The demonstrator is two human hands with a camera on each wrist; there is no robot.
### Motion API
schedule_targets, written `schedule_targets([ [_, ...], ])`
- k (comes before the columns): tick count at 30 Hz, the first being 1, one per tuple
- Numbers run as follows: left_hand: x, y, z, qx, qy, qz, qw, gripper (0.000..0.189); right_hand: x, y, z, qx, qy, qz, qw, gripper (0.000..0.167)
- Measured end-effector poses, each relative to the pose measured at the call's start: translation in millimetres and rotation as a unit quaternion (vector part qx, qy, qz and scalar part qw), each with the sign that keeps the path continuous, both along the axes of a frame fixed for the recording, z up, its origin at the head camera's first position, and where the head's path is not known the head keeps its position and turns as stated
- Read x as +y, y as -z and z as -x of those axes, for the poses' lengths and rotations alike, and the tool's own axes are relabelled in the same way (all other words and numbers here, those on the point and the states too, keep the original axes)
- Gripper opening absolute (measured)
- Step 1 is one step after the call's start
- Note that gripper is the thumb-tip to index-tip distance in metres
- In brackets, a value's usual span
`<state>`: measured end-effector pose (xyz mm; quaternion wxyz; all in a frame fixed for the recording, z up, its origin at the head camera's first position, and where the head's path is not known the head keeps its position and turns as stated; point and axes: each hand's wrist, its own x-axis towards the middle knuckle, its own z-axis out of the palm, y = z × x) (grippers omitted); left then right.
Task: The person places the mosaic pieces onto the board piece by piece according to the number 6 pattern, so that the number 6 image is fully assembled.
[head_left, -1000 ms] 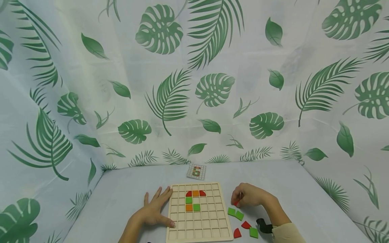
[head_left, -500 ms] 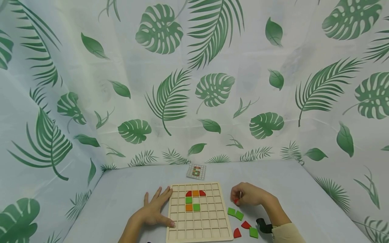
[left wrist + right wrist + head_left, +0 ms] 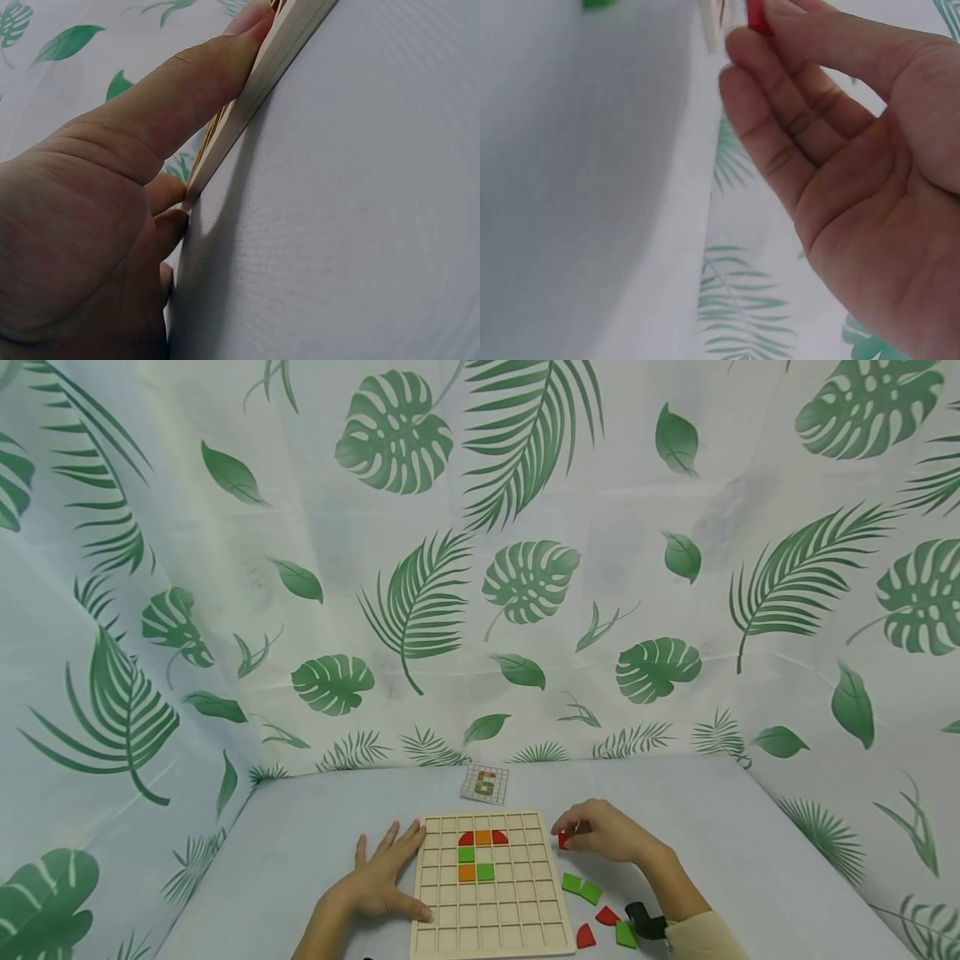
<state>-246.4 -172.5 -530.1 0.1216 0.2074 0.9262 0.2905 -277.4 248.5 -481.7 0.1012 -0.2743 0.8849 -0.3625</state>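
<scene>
A pale wooden grid board lies on the table with several coloured tiles set in its upper cells. Among them are a red quarter-circle tile, an orange square tile and a green square tile. My left hand rests along the board's left side, fingers spread and thumb on the frame; in the left wrist view the thumb lies on the wooden edge. Just beyond the board's right edge, my right hand pinches a red tile between thumb and fingers. The fingers partly hide that tile.
Right of the board lie loose green square tiles and red quarter-circle tiles. A small gridded pattern card lies behind the board. A black device sits at the right wrist. Leaf-printed cloth surrounds the table.
My right hand has lifted the red tile from beside the green tiles and shifted left and away from me, toward the board's right edge. My left hand and the board have stayed put.
</scene>
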Motion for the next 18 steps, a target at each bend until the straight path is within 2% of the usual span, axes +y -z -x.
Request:
schedule_targets([
  [5, -0.3, -0.1, 0.4, -0.003, 0.002, 0.003, 1.0, 0.133, -7, -4.1, -2.0, 0.013, -0.011, 0.038, 0.9991, 0.023],
  [9, 0.2, -0.1, 1.3, -0.006, -0.002, 0.006, 1.0, 0.133, -14, -7.1, -4.5, 0.04, -0.008, 0.062, 0.9972, 0.025],
  [14, -0.2, 0.0, 1.2, -0.004, 0.0, 0.007, 1.0, 0.133, -29, -6.8, -7.0, 0.071, 0.029, 0.081, 0.9938, 0.024],
  [18, -0.4, 0.7, 0.9, -0.002, 0.002, 0.003, 1.0, 0.132, -44, -5.9, -10.1, 0.065, 0.066, 0.095, 0.9912, 0.023],
])
